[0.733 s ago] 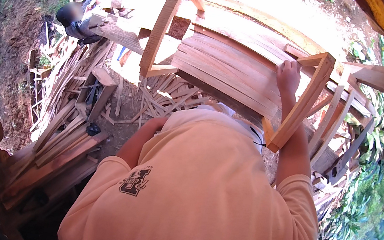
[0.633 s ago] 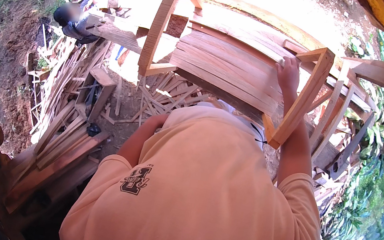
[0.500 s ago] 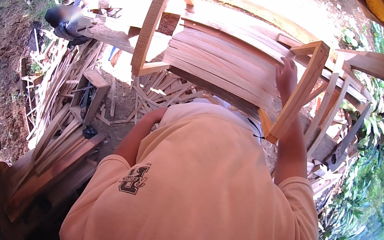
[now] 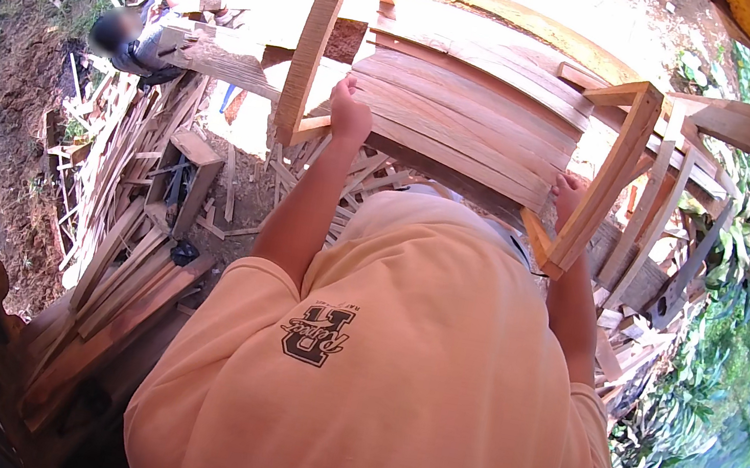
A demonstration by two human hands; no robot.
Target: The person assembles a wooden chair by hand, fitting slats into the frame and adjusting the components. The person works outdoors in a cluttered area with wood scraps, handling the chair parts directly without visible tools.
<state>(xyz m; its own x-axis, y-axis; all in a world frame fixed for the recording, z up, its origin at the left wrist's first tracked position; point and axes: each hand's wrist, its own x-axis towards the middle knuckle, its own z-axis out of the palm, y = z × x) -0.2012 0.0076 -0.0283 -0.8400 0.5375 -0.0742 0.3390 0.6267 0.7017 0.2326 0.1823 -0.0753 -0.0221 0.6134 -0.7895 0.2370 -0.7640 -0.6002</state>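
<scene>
At the near left corner of the wooden slats [image 4: 464,115], our left hand [image 4: 351,116] has its fingers curled inward; we cannot tell whether they pinch a slat's end or only touch it. Opposite, our right hand [image 4: 567,199] is beside the slats' right end with its fingers bent, and we cannot make out whether they grasp anything.

The slats lie side by side between the left wooden frame [image 4: 317,41] and the right wooden frame [image 4: 608,179], above a dark board [image 4: 448,180] that shows along our side. As we judge it, this row is largely filled, though a dark line divides the near slats from the far ones. We see no fastening, so how much fixing is left we cannot say.

For moving, our left hand has some open room between the slats and the left frame, while our right has a tighter passage beside the right frame. Our torso is close to the near edge. Wood offcuts [image 4: 374,179] litter the ground below; farther out, a handsaw [image 4: 685,276] stands to the right, and a co-worker [image 4: 143,51] is well apart to the left.
</scene>
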